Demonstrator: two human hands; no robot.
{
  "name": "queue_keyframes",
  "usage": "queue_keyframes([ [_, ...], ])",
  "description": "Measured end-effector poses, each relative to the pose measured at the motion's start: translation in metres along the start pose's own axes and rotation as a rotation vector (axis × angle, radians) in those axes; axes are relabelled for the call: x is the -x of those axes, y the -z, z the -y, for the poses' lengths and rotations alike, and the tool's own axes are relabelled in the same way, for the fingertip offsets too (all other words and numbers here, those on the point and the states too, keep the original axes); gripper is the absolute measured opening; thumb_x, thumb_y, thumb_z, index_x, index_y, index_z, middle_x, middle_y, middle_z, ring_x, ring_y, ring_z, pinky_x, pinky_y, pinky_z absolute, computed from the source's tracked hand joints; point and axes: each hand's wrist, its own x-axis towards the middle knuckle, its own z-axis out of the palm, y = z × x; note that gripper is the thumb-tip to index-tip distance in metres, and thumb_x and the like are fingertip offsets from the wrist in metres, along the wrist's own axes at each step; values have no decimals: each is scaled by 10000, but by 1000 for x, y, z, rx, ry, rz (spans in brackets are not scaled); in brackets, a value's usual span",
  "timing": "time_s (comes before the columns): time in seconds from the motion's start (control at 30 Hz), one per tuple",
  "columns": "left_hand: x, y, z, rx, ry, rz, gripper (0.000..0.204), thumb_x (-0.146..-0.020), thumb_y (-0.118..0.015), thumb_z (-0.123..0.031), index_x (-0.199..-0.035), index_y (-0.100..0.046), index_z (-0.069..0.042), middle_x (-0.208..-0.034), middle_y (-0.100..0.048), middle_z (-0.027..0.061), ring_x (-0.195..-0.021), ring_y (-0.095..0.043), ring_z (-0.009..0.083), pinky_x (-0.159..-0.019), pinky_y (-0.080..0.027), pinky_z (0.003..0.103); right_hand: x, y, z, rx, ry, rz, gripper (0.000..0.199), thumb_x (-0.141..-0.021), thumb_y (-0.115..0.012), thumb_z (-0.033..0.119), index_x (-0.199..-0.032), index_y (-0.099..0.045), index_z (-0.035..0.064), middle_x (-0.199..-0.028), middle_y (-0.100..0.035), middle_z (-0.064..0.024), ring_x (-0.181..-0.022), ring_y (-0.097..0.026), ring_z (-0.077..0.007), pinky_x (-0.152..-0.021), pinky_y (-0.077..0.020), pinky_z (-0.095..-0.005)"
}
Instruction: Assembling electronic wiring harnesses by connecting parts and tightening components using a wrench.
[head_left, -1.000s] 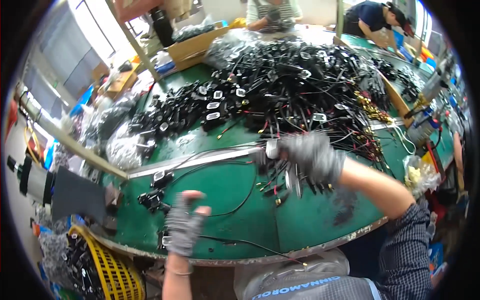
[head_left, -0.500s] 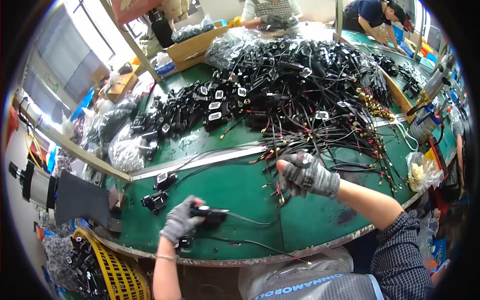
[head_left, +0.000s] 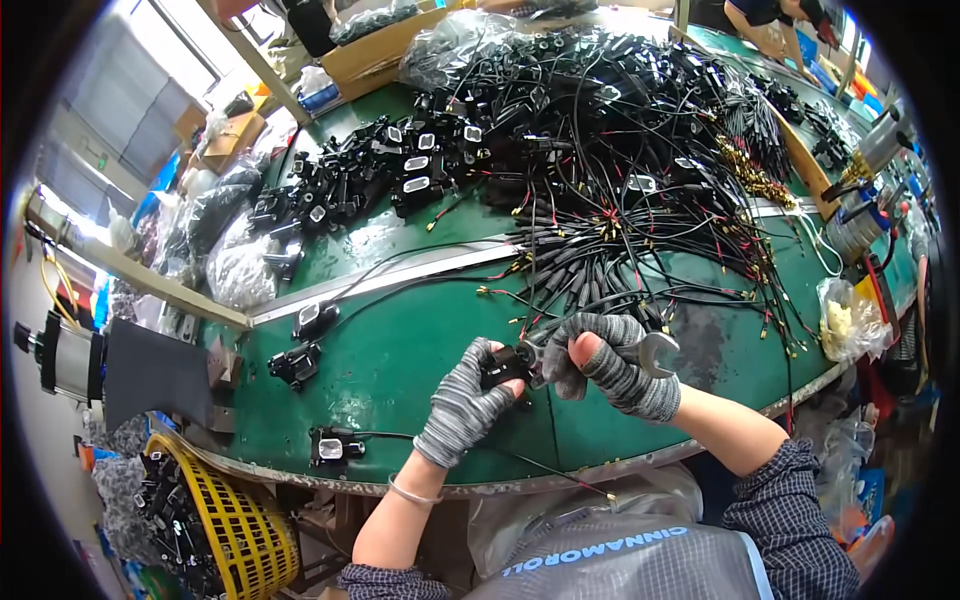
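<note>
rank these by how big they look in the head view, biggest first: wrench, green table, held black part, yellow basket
1. Green table
2. Yellow basket
3. Wrench and held black part: both look far smaller and are partly hidden, so I can't rank one over the other.

Green table (head_left: 400,345), heaped black cables (head_left: 590,268), black housings (head_left: 418,166)
</note>
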Motion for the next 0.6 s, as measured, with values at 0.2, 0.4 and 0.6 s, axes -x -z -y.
queue_keyframes([
  [0.2, 13, -19, -32, -897, -873, -110, 333, -610, -653, -85, -900, -491, -85, -834, -550, 49, -772, -525, 216, -732, -429, 268, -30, 16, 45, 96, -746, 301, 477, -791, -425, 493, -700, -530, 36, -532, -528, -55, -378, -488, -103, -380, -385, -181],
  [0.4, 20, -18, -25, -363, -322, -110, 378, -562, -659, -56, -903, -499, -94, -845, -552, 52, -780, -529, 245, -749, -430, 310, -14, 35, 43, -161, -337, 29, 458, -796, -433, 463, -627, -517, 46, -489, -512, -65, -324, -458, -129, -297, -332, -215],
  [0.6, 11, -30, -42, -393, -411, -234, 324, -546, -629, -63, -842, -503, -95, -810, -536, 72, -782, -516, 240, -778, -387, 342, -3, 6, 55, 289, -47, 113, 442, -795, -433, 465, -612, -489, 67, -506, -515, -73, -326, -456, -127, -266, -307, -227],
])
